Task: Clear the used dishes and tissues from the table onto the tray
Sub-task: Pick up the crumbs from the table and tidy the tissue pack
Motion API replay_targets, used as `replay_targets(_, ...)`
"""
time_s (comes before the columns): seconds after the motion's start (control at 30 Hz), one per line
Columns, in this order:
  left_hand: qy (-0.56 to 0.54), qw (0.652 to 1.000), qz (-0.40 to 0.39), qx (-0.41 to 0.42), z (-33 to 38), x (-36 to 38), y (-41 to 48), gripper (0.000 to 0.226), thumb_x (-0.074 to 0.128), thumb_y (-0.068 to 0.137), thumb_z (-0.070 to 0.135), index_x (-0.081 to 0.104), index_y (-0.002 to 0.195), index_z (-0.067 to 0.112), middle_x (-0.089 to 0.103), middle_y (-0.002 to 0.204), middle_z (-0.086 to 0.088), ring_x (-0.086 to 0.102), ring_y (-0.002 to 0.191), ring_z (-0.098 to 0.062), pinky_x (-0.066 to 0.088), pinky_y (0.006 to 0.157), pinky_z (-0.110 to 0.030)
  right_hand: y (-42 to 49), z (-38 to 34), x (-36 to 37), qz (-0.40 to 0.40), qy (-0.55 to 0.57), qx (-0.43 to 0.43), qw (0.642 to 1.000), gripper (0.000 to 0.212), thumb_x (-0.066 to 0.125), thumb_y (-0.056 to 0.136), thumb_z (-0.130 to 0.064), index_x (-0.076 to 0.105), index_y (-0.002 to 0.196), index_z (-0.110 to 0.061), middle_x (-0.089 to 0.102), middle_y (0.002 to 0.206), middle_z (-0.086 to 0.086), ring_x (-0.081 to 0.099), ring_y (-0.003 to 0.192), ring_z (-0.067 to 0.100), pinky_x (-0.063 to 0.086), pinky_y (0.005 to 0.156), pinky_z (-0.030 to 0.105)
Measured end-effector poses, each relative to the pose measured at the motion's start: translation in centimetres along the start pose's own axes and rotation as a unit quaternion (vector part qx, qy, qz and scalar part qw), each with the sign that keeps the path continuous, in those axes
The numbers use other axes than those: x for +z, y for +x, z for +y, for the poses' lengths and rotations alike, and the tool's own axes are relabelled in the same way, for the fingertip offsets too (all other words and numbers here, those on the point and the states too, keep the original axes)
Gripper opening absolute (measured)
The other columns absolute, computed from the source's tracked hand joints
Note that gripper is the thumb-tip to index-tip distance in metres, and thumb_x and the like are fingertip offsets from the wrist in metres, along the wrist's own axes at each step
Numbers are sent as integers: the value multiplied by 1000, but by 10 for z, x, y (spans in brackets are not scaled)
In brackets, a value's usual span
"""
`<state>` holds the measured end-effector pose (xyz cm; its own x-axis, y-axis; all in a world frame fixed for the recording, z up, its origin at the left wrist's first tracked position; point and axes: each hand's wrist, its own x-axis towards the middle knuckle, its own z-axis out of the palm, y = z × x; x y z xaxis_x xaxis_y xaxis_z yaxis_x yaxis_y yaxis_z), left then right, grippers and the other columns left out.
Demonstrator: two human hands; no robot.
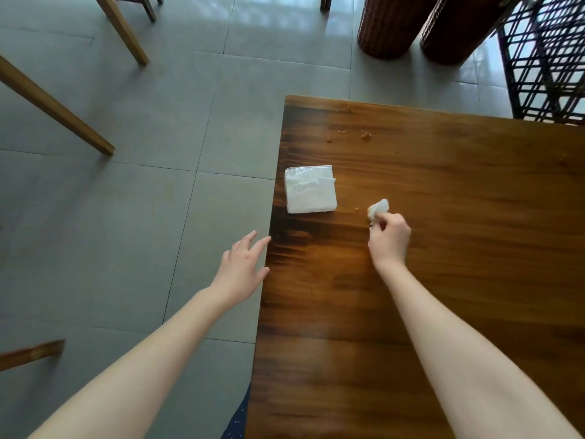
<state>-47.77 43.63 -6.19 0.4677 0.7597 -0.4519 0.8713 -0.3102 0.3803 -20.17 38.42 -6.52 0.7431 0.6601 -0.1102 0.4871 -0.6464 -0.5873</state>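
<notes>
The left hand (241,267) hung with fingers spread beside the tabletop (443,248) edge at centre frame. Right of it, the right hand (388,239) pinched a crumpled tissue (378,207). Farther up lay a tissue pack (310,193), then food crumbs (365,136).

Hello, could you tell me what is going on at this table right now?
A person is tidying a wooden table. The right hand pinches a crumpled tissue against the tabletop, beside a pack of napkins. The left hand is open at the table's edge. Food crumbs remain farther back. No tray or dishes are in view.
</notes>
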Motion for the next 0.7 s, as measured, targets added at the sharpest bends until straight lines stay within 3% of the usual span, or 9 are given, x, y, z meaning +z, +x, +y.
replay_targets(0.1,1,1000,7,-11,-1,-5,6,64,56,93,31,24,149,31,20,157,-5,24,141,-27,25,112,-45,7,-19,15,44,26,56,997,22,58,89,-2,69,109,-1,67,105,14,62,97,26,40,80,20)
replay_targets(0.33,1,1000,23,-15,-3,-19,21,63,57,93,30,27,148,30,22,156,-5,26,141,-27,26,111,-45,12,-20,19,-26,14,-57,998,20,56,90,-1,68,107,1,63,103,15,61,92,25,43,77,21)
replay_targets(0.53,-18,999,48,-11,-2,-49,48,63,57,93,28,28,148,27,24,155,-6,25,141,-28,26,111,-46,39,-13,7,59,18,21,998,22,58,90,-1,67,110,1,64,107,16,61,98,26,42,80,20)
replay_targets(0.7,-16,998,65,0,3,-77,81,59,56,94,24,31,148,25,26,154,-7,28,139,-29,26,110,-47,12,-30,29,-64,12,-162,985,21,56,92,-2,67,109,0,63,103,11,59,94,20,44,81,18)
